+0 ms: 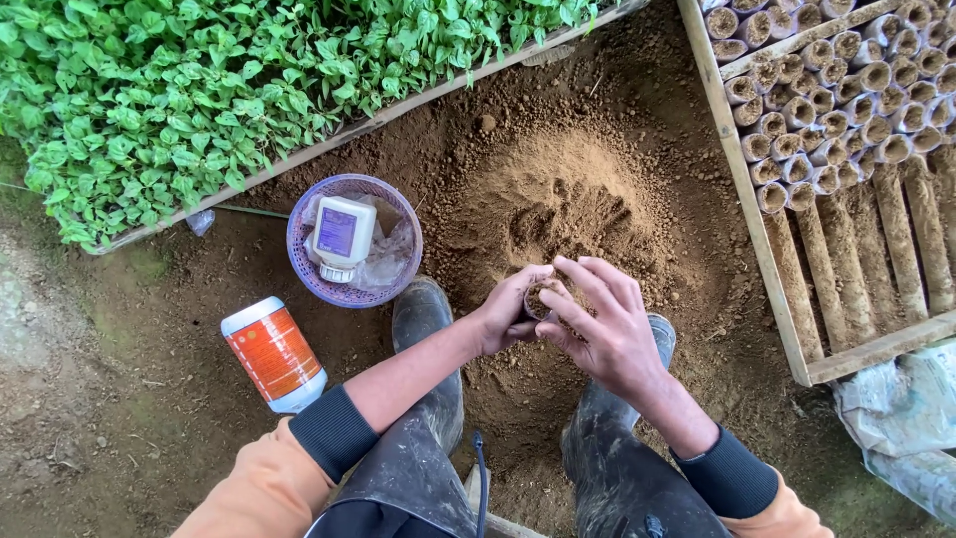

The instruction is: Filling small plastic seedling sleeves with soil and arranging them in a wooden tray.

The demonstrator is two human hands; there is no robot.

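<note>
My left hand (508,311) grips a small soil-filled seedling pot (539,300) just above the ground between my knees. My right hand (604,324) lies over the pot's top with fingers spread, fingertips touching the soil in it. Both hands hover at the near edge of a loose brown soil heap (573,204). My dark rubber boots (430,339) stand on either side of the hands.
A wooden tray (767,249) at the right holds several rows of soil-filled pots (836,100). A purple basket (311,274) with a white bottle (342,237) sits at the left, beside an orange-and-white canister (274,354). A bed of green seedlings (199,90) fills the upper left.
</note>
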